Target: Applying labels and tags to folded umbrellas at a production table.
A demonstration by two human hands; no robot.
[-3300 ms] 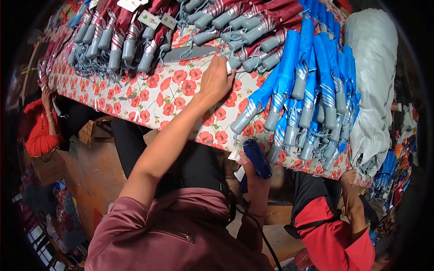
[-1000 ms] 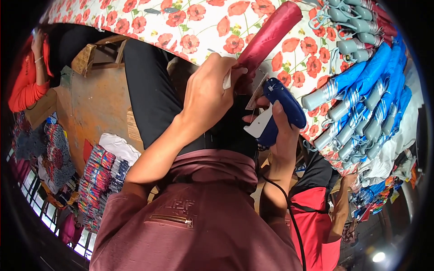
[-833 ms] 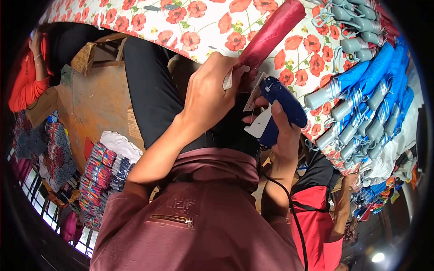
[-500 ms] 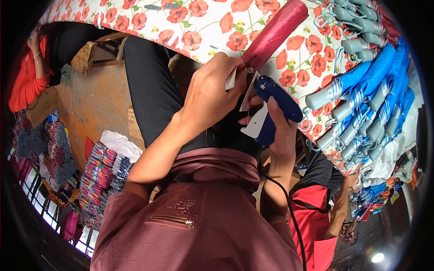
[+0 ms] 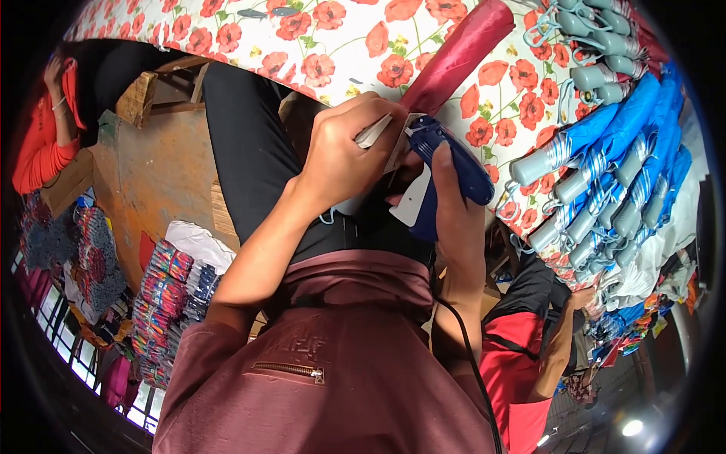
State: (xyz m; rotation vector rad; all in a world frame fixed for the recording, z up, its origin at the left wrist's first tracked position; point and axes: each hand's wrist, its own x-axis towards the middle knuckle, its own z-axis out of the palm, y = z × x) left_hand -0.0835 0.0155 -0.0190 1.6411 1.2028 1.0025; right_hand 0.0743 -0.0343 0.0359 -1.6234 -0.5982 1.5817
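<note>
L hand point(image 5: 348, 151): fingers clamped on dark-red folded fabric umbrella point(image 5: 457, 60), top end over table edge; grey handle point(image 5: 348, 205) mostly hidden behind hand.
R hand point(image 5: 457, 219): wrapped round navy-and-white plastic tag gun point(image 5: 470, 175), nose nr white card tag point(image 5: 395, 157); some fingers out of sight.
Poppy-print table point(image 5: 340, 49): blue fabric umbrellas point(image 5: 639, 106) to R, overlapping, w/ grey handles.
Far L: brown cardboard box point(image 5: 68, 184), inside hidden.

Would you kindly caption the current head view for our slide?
Left hand grips a folded red umbrella; right hand holds a blue handheld tool.

Workshop; massed blue umbrellas point(image 5: 618, 140), co-workers point(image 5: 513, 378)
</note>
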